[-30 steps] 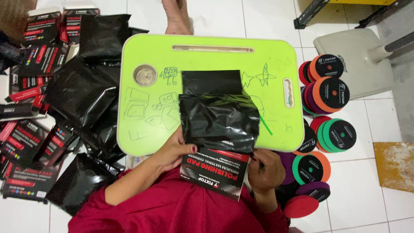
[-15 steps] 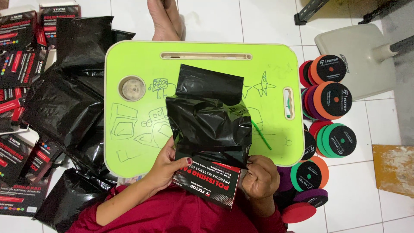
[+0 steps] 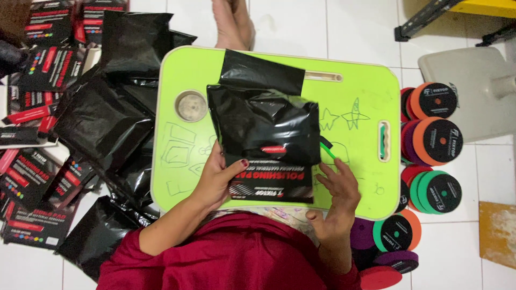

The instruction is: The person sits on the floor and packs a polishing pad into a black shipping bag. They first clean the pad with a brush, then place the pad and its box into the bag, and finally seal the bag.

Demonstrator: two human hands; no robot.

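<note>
- Black flat box (image 3: pixel 271 185) with the red and white print sits at the near edge of the lime-green bench (image 3: pixel 365 80), its far part tucked inside a shiny black plastic bag (image 3: pixel 263 121), so only the printed near strip pokes out.
- Left hand (image 3: pixel 217 180) has its grip on the box's left edge: thumb on top of the printed face, the rest of the fingers wrapped under, so it's pinching the box.
- Right hand (image 3: pixel 336 196) rests at the box's right edge with fingers loosely spread, fingertips just beside the box and bag; can't tell if they actually touch.
- Person's red sleeves and lap fill the bottom of the view.
- Thin green stick-like thing (image 3: pixel 327 149) pokes out from under the bag's right side, kinda like a pen or marker.
- Bench top has doodles on it (stars, a rocket, some boxy shapes) plus a round cup recess (image 3: pixel 191 106) on the left.
- Off to the left on the tiled floor: a heap of empty black bags (image 3: pixel 102 123) and lots more printed boxes (image 3: pixel 32 177).
- On the right: stacks of round foam pads (image 3: pixel 435 139) in orange, green, purple and red.
- Farthest out, someone's bare foot (image 3: pixel 232 24) past the bench's far edge.
</note>
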